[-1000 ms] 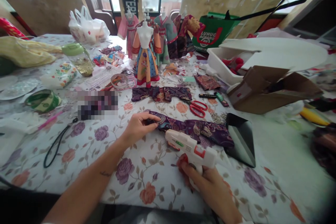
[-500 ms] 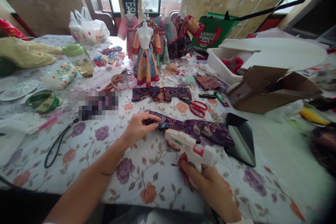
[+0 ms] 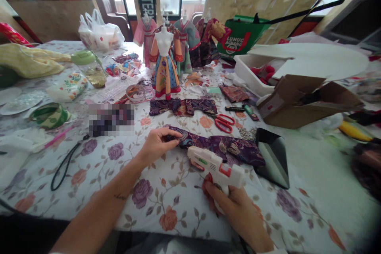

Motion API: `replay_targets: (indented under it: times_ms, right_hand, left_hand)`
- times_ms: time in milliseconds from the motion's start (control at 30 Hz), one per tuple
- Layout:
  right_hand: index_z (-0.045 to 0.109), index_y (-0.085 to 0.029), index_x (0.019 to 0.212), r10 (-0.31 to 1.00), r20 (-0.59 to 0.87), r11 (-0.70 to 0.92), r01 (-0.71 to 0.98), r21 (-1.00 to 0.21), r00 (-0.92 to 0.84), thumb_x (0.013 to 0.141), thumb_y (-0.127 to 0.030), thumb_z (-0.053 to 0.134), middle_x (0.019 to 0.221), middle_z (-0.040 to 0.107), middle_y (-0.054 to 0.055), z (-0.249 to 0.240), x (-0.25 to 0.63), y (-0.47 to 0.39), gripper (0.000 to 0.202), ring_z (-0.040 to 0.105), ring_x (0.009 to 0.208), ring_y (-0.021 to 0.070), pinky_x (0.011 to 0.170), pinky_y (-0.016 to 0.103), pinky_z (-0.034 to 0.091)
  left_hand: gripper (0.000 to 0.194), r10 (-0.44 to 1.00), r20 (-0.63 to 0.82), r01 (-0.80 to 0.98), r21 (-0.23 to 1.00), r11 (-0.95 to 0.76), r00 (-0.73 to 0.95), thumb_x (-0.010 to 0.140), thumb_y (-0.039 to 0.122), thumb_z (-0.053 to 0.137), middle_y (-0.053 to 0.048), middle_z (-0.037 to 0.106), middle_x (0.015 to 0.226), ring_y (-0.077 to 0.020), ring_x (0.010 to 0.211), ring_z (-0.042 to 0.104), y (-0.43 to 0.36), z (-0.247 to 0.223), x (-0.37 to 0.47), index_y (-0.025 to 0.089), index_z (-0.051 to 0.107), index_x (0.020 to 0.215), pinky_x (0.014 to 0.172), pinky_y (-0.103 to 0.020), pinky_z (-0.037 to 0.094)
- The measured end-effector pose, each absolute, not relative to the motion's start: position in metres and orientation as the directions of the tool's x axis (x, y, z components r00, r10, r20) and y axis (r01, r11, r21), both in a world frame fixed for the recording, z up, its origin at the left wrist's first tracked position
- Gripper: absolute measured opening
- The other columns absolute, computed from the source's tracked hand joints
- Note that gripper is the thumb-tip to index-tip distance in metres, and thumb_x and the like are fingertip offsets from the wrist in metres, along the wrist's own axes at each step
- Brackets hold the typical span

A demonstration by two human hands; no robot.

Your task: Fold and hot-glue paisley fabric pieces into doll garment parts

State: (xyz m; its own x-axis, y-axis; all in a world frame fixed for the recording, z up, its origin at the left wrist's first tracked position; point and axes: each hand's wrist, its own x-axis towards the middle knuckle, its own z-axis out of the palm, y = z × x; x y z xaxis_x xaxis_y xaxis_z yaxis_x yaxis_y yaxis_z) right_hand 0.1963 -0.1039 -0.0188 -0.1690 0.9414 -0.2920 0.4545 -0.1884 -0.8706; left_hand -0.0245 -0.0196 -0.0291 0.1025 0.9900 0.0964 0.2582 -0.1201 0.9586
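My right hand (image 3: 230,200) is wrapped round the handle of a white glue gun (image 3: 216,166) with a red trigger. The nozzle points up and left, close to the near edge of a dark purple patterned fabric piece (image 3: 244,151). At the left end of that fabric, my left hand (image 3: 159,143) pinches it between thumb and fingers. Whether the nozzle touches the cloth I cannot tell. Beyond it lies a second purple and rust fabric piece (image 3: 183,107), beside red-handled scissors (image 3: 224,123). A small dress form in an orange and blue skirt (image 3: 166,71) stands behind.
On the right are a dark tablet-like panel (image 3: 274,158), an open cardboard box (image 3: 297,103) and a white foam box (image 3: 253,71). Leftward lie a green tape roll (image 3: 49,115), a black cord loop (image 3: 64,166) and a green-lidded jug (image 3: 89,67). Several dressed forms stand at the back.
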Motion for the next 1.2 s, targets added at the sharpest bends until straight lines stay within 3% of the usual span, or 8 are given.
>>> replay_targets:
  times_ms: [300,567,767,1000,1200]
  right_hand:
    - [0.052,-0.018,0.06,0.945,-0.294,-0.211,0.414,-0.885,-0.146,0.081,-0.046,0.049,0.047,0.051,-0.002,-0.023,0.198,-0.107,0.035,0.046,0.044,0.0115,0.043,0.022,0.036]
    - [0.058,-0.017,0.078,0.94,-0.31,-0.244,0.35,-0.904,-0.146,0.082,-0.046,0.05,0.048,0.053,-0.002,-0.033,0.202,-0.107,0.03,0.045,0.044,0.0118,0.042,0.022,0.034]
    - [0.056,-0.017,0.077,0.94,-0.313,-0.25,0.35,-0.903,-0.136,0.082,-0.047,0.05,0.048,0.052,-0.002,-0.032,0.202,-0.108,0.031,0.045,0.045,0.0118,0.043,0.022,0.035]
    - [0.055,-0.018,0.072,0.94,-0.316,-0.257,0.341,-0.904,-0.13,0.083,-0.048,0.048,0.047,0.052,-0.002,-0.028,0.201,-0.109,0.033,0.044,0.044,0.0115,0.043,0.023,0.034]
    - [0.056,-0.018,0.072,0.93,-0.358,-0.318,0.303,-0.898,-0.086,0.079,-0.05,0.05,0.049,0.053,-0.001,-0.025,0.199,-0.11,0.033,0.044,0.043,0.0112,0.041,0.022,0.032]
  left_hand:
    - [0.017,0.987,0.124,0.251,0.957,-0.146,0.102,0.071,0.023,0.068,-0.003,0.067,0.076,-0.0107,0.062,0.057,-0.018,-0.032,-0.025,0.018,0.074,0.087,0.05,-0.019,0.042]
    - [0.018,0.99,0.102,0.262,0.957,-0.126,0.102,0.071,0.023,0.068,-0.002,0.066,0.076,-0.0091,0.058,0.053,-0.019,-0.03,-0.025,0.018,0.074,0.087,0.046,-0.019,0.038]
    - [0.018,0.987,0.117,0.237,0.961,-0.14,0.111,0.071,0.023,0.068,-0.003,0.066,0.077,-0.0103,0.062,0.054,-0.018,-0.033,-0.026,0.017,0.074,0.088,0.049,-0.019,0.039]
    - [0.019,0.991,0.08,0.251,0.962,-0.105,0.108,0.072,0.025,0.067,-0.003,0.065,0.077,-0.007,0.051,0.049,-0.02,-0.03,-0.025,0.017,0.073,0.089,0.041,-0.018,0.034]
    - [0.019,0.989,0.102,0.254,0.959,-0.127,0.107,0.072,0.023,0.067,-0.004,0.067,0.079,-0.0091,0.056,0.055,-0.019,-0.031,-0.025,0.017,0.074,0.089,0.043,-0.018,0.038]
